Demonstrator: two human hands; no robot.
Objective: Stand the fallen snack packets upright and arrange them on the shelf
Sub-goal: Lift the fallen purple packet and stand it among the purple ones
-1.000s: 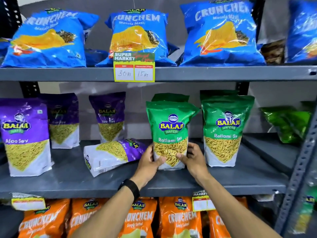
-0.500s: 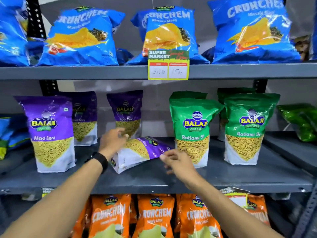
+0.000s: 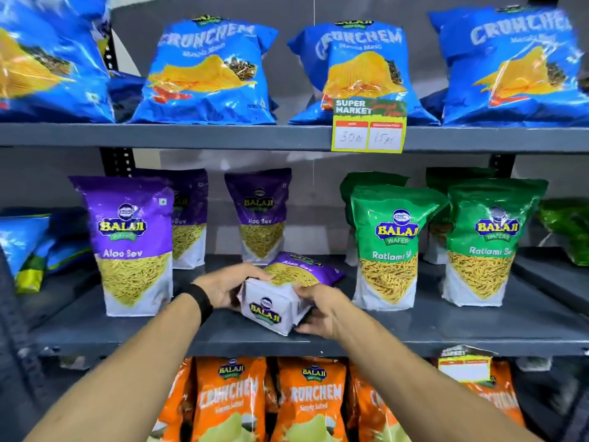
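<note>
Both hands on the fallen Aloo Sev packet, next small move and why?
Probably tip it upright onto its base. The purple Aloo Sev packet lies on its back, white base toward the camera, with the left hand and right hand gripping either side; the shelf has free space there.

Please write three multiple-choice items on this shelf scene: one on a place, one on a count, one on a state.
1. Where is the fallen packet?
A. top shelf
B. middle shelf, between purple and green packets
C. bottom shelf

2. How many purple packets stand upright?
A. one
B. three
C. five

3. How is the fallen packet held?
A. by both hands
B. by one hand
C. untouched

Answers:
1 B: it lies right of the big purple packet and left of the green packet.
2 B: that one, plus two further back.
3 A: the left hand and right hand grip its two sides.
</note>
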